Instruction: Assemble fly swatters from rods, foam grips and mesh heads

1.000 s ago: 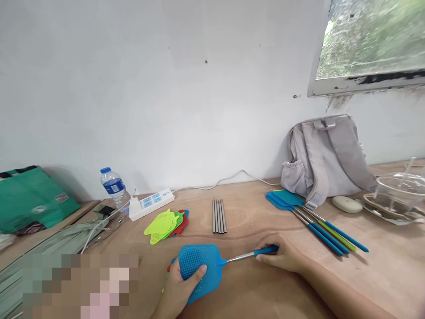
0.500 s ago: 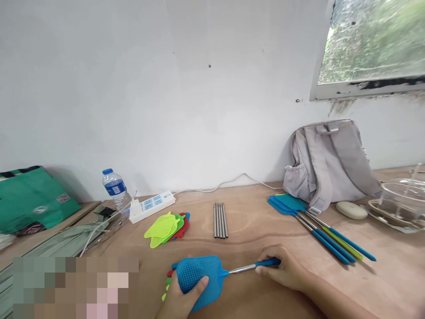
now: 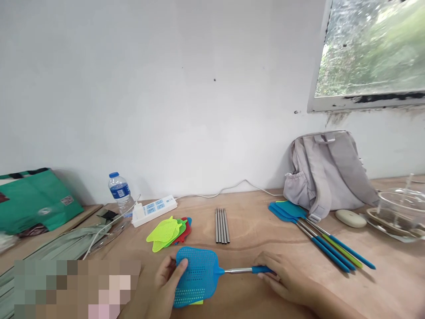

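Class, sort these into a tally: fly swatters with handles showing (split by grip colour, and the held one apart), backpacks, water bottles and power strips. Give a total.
Blue-gripped fly swatters, lying down: 3
Lime-gripped fly swatter, lying down: 1
Held blue-gripped fly swatter: 1
Backpack: 1
Water bottle: 1
Power strip: 1
Total: 8

At right of frame, a gray backpack [image 3: 334, 173] stands before the wall [image 3: 199, 124], below a window [image 3: 372, 57] at upper right; a beige oval object [image 3: 351, 218] lies between it and a clear container [image 3: 401, 207]. At left, a blue-capped bottle [image 3: 120, 192] stands beside a white power strip [image 3: 154, 211].
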